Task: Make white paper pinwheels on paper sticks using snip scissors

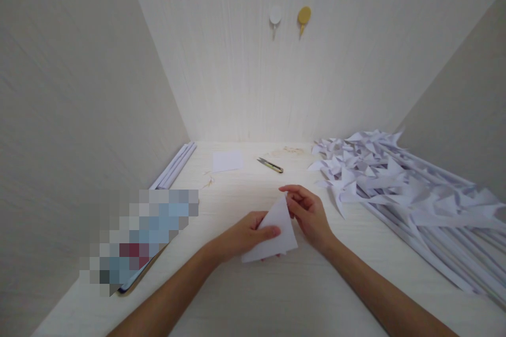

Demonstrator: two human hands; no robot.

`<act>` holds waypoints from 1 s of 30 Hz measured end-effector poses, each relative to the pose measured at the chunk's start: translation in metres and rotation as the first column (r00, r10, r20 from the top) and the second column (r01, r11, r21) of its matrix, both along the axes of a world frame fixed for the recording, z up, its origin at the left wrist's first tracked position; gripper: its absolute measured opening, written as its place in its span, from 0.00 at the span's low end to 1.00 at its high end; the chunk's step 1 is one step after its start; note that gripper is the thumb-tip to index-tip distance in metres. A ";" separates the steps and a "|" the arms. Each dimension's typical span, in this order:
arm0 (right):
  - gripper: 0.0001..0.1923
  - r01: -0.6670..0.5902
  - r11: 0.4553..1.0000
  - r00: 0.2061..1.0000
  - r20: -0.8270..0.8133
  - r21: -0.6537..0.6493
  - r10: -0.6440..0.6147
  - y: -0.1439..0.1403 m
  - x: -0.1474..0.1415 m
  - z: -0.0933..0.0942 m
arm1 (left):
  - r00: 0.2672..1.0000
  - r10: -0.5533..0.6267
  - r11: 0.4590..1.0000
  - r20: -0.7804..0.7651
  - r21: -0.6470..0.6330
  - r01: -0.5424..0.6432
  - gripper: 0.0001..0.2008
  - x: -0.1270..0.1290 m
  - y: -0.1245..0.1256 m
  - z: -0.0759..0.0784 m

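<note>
Two hands are holding one folded paper triangle (272, 234) just above the worktop (276, 300), in front of the snips (270, 165). The left hand (245, 234) is pinching its lower left part, thumb lying flat on top; the right hand (310, 213) is pinching the upper tip, fingers curled close around the point. Both grips are narrow and closed on the paper. It is looking thin, light and limp away from its creases, so it is likely to bend or slip if held loosely; the folded edges and corners are seeming the firmest places to take hold. A small white sheet (227, 160) is lying flat left of the snips. A big pile of folded white shapes (371, 174) is lying right of the snips, over long paper rolls (446, 253). More rolls (176, 166) are leaning along the wall far left of the snips, with a blurred patch nearer the camera
</note>
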State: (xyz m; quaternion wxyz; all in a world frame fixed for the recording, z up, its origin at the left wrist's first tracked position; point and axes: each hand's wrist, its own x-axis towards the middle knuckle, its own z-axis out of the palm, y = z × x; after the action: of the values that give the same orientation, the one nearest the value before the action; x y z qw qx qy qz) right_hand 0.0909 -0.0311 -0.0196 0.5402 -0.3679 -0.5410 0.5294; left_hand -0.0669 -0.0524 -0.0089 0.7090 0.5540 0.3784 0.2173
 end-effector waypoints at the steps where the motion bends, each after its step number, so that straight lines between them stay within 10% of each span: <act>1: 0.11 0.009 1.000 1.000 -0.027 -0.022 -0.010 0.000 -0.001 -0.001 | 1.000 0.019 0.999 -0.010 0.033 -0.019 0.16 0.001 0.000 0.000; 21: 0.13 0.123 0.979 0.992 0.012 -0.162 -0.123 -0.006 -0.008 0.005 | 0.983 0.175 0.948 -0.054 0.279 -0.153 0.19 0.013 -0.007 -0.006; 30: 0.14 0.098 0.977 0.989 -0.089 -0.188 -0.117 -0.008 -0.008 0.004 | 0.981 0.193 0.967 -0.027 0.174 -0.185 0.16 0.018 -0.008 -0.006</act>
State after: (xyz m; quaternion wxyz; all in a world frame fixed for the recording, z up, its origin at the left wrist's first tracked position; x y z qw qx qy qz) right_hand 0.0825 -0.0389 -0.0156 0.5584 -0.4176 -0.4417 0.5644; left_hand -0.0484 -0.0604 -0.0147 0.6266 0.5786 0.4248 0.3034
